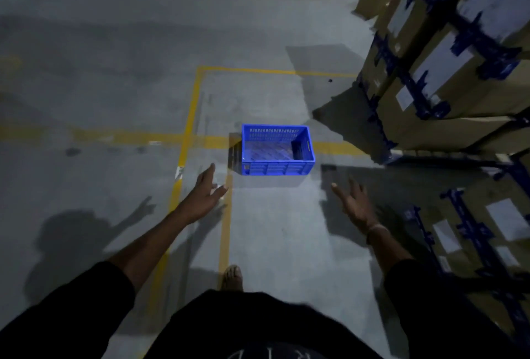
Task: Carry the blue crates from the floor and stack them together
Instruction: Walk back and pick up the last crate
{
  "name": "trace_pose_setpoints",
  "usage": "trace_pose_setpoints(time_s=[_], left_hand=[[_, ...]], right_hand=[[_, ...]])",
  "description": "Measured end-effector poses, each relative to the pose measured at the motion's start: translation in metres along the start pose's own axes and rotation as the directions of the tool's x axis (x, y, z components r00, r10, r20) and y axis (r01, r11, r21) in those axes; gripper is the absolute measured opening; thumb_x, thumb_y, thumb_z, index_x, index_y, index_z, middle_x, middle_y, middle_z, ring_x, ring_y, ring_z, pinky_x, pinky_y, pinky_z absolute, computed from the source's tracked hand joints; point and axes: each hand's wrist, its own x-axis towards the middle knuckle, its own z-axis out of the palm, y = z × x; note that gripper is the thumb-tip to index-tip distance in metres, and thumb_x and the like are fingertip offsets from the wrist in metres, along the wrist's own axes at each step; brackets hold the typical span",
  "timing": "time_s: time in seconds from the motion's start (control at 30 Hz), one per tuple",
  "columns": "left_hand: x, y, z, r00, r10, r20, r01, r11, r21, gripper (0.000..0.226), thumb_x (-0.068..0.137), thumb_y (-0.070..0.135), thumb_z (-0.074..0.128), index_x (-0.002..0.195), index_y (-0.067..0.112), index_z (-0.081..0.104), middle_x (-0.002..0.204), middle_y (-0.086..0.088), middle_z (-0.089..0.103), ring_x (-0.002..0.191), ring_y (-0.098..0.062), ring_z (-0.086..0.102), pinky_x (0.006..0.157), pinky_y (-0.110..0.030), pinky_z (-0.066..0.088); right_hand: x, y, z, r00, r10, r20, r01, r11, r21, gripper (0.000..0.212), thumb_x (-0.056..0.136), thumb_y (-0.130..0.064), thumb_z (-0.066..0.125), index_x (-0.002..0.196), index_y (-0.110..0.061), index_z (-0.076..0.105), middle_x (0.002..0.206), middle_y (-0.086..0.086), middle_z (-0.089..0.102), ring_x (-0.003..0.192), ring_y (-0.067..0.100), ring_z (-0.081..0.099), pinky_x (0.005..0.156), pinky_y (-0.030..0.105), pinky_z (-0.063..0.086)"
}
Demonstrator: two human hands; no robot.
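One blue crate (277, 150) stands upright and empty on the grey concrete floor, across a yellow floor line. It has slotted walls and a dark handle hole in its right end. My left hand (205, 191) reaches out low and left of the crate, fingers straight, holding nothing. My right hand (354, 201) is stretched out below and right of the crate, fingers spread, also holding nothing. Both hands are apart from the crate. No other blue crate is in view.
Stacked cardboard boxes (447, 52) with dark blue strapping rise on pallets along the right side, with more boxes (487, 232) lower right. Yellow floor lines (191, 117) mark bays. My foot (233, 277) steps on the floor below the crate. Shadows fall to the left.
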Motion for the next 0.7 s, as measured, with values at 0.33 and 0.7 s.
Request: trace_pose_setpoints(time_s=[0.33, 0.7], left_hand=[[0.184, 0.036, -0.015, 0.988, -0.1, 0.116, 0.094, 0.994, 0.055, 0.079, 0.102, 0.042, 0.055, 0.164, 0.023, 0.009, 0.169, -0.001, 0.01, 0.139, -0.022, 0.048, 0.099, -0.025, 0.039], [0.394, 0.033, 0.029, 0.949, -0.292, 0.114, 0.28, 0.954, 0.111, 0.081, 0.102, 0.043, 0.055, 0.164, 0.023, 0.009, 0.169, -0.003, 0.009, 0.138, -0.027, 0.049, 0.101, -0.027, 0.041]], right_hand=[[0.156, -0.084, -0.01, 0.998, 0.057, 0.003, -0.057, 0.998, 0.021, 0.082, 0.094, -0.058, 0.059, 0.159, -0.018, 0.028, 0.167, 0.008, 0.022, 0.152, 0.027, 0.022, 0.12, 0.04, 0.022], [0.414, -0.09, -0.015, 0.979, 0.123, 0.162, -0.129, 0.991, 0.024, 0.089, 0.088, -0.066, 0.06, 0.159, -0.023, 0.029, 0.161, 0.009, 0.024, 0.143, 0.034, 0.037, 0.117, 0.047, 0.032]])
